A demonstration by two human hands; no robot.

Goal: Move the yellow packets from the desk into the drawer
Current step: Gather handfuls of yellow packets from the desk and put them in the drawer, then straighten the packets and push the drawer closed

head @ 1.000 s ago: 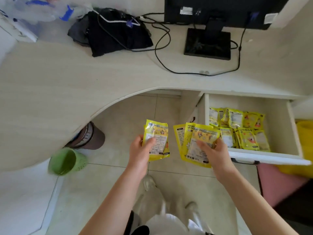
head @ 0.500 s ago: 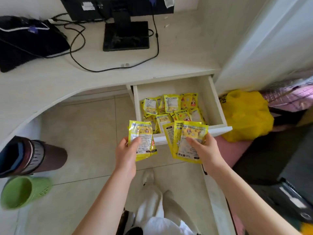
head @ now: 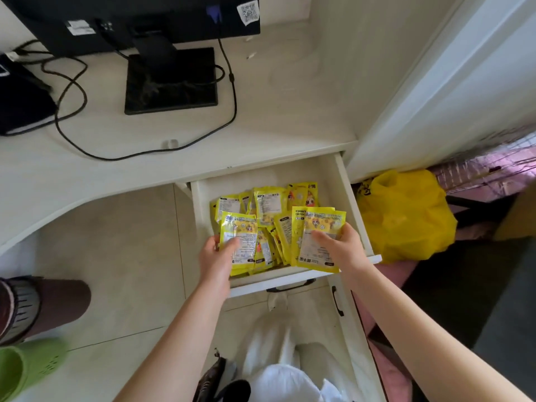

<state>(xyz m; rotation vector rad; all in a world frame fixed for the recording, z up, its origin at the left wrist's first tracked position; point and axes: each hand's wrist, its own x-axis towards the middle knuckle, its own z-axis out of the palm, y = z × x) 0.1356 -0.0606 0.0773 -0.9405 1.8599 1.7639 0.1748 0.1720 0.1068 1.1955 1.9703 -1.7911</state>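
Gripping packet stacks — left hand (head: 216,258) | right hand (head: 343,246) | over one open drawer (head: 348,198)

Pale desk (head: 275,117), monitor stand (head: 171,79), cables (head: 232,91)

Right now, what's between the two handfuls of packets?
In the head view, loose yellow packets lying in the open drawer show between the left hand and right hand.
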